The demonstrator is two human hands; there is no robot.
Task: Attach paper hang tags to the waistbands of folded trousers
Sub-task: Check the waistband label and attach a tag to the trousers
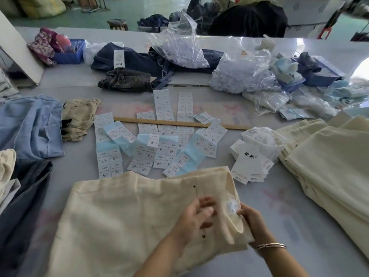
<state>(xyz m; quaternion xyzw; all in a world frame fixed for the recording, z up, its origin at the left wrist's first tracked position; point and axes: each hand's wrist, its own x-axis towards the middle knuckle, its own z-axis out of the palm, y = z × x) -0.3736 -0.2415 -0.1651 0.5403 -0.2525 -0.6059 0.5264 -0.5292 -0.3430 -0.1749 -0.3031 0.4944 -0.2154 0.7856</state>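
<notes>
— Two hands on one pair, then. Where does it lie?

— The folded cream trousers (123, 212) lie at the near edge of the bench (279, 206), waistband end turned toward the right. The left hand (196, 216) hovers over the cloth with its fingers loosely curled; something thin may sit between fingertip and thumb, but I cannot tell. The right hand (252, 219) pinches the waistband (234, 220) at its open end, where a small white tuft or fastener shows.

— And the tags?

— A loose pile of white hang tags (250, 166) sits just beyond the trousers' far right corner, apart from both hands. Sheets of size stickers (151, 148) fan out across the middle of the bench, with a wooden ruler (179, 123) lying over them. A stack of cream trousers (327, 156) waits at the right edge.

— How will the cloth behave?

— Soft and limp, I'd judge: light woven cotton that slumps and creases wherever it is lifted, so the fold could slide apart if tugged. The waistband is the stiffest part, doubled and stitched, and the sensible place to grip. I would pinch it near the button end and leave the legs flat on the bench.

— The tags themselves?

— Thin card, stiff but easily bent or torn at the hole. Best taken by an edge, one at a time, since they overlap and may cling together.
</notes>
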